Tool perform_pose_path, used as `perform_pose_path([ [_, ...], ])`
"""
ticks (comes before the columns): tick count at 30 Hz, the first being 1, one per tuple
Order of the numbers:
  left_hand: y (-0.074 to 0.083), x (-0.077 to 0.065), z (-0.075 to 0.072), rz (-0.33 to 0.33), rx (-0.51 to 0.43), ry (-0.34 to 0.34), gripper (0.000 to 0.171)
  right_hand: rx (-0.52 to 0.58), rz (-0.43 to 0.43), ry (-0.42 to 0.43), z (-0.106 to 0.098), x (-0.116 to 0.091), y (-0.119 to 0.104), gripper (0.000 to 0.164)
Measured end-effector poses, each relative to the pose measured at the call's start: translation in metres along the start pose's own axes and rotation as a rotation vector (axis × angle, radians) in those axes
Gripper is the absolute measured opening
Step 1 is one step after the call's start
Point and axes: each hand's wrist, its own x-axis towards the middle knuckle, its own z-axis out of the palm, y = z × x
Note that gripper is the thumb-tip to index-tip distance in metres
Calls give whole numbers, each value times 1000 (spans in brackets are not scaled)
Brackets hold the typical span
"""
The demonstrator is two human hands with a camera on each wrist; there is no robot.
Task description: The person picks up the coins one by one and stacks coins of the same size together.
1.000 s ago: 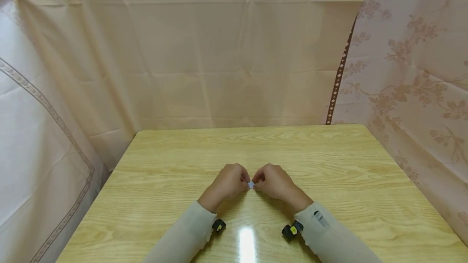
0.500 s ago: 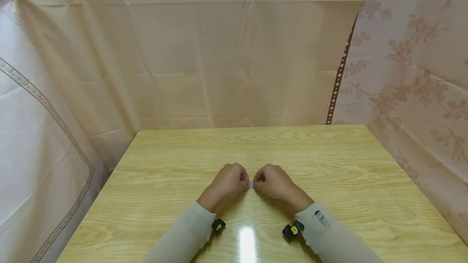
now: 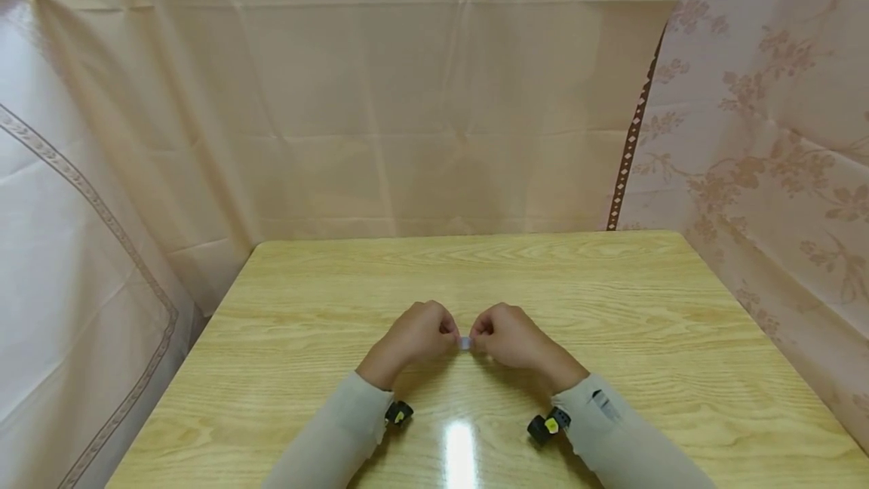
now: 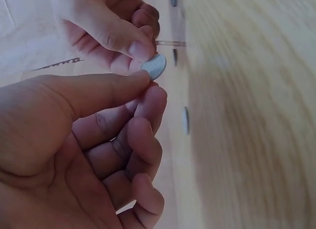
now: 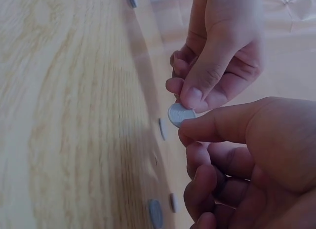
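A small silvery coin [image 3: 465,342] is held between my two hands over the middle of the table. My left hand [image 3: 419,332] pinches its left edge between thumb and forefinger, with the other fingers curled loosely below. On the opposite edge, my right hand [image 3: 511,335] pinches the same coin. The left wrist view shows the coin [image 4: 155,66] tilted, partly covered by both thumbs. One pale face of the coin [image 5: 179,114] shows in the right wrist view, raised clear of the tabletop.
Several coins lie on the wooden table [image 3: 292,285]: one coin [image 4: 185,120] shows in the left wrist view, another coin [image 5: 155,213] in the right wrist view. Behind the table hangs a beige curtain [image 3: 434,112]; a floral curtain [image 3: 767,134] borders the right side.
My left wrist and forearm have shifted slightly left, and the fingertips of both hands stand a little farther apart. More of the coin's width shows between them; both hands still hold it.
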Motion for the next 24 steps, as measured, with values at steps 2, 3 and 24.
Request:
perform_pose_path([
  [2,0,-1,-1,-6,-19,-15,15,7,-4,-7,-1,0,-1,14],
  [3,0,-2,-2,-12,-24,-18,15,8,-7,-10,-1,0,-2,14],
  [24,-1,-17,-23,44,-82,-200,19,-11,-100,-113,6,-8,-12,17],
])
